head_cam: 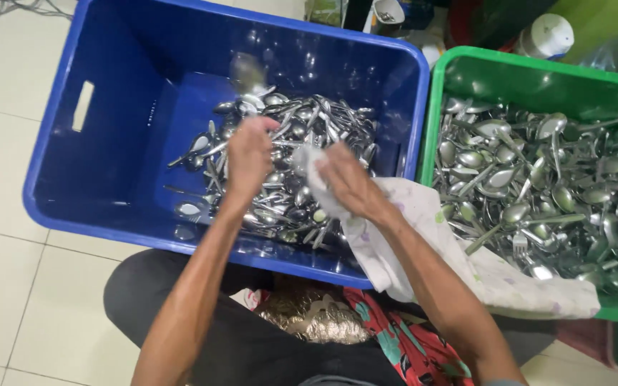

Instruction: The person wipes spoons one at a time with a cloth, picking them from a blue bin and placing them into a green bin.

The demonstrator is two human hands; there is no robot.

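Note:
My left hand hovers over a pile of steel spoons and forks in a blue plastic crate; its fingers are curled, and a blurred spoon is in the air just beyond it. My right hand grips a white patterned cloth, bunched around something I cannot make out. The cloth trails over the crate's rim toward my lap.
A green plastic crate on the right holds a second heap of spoons and forks. Pale floor tiles lie to the left. A white container and other clutter stand behind the crates.

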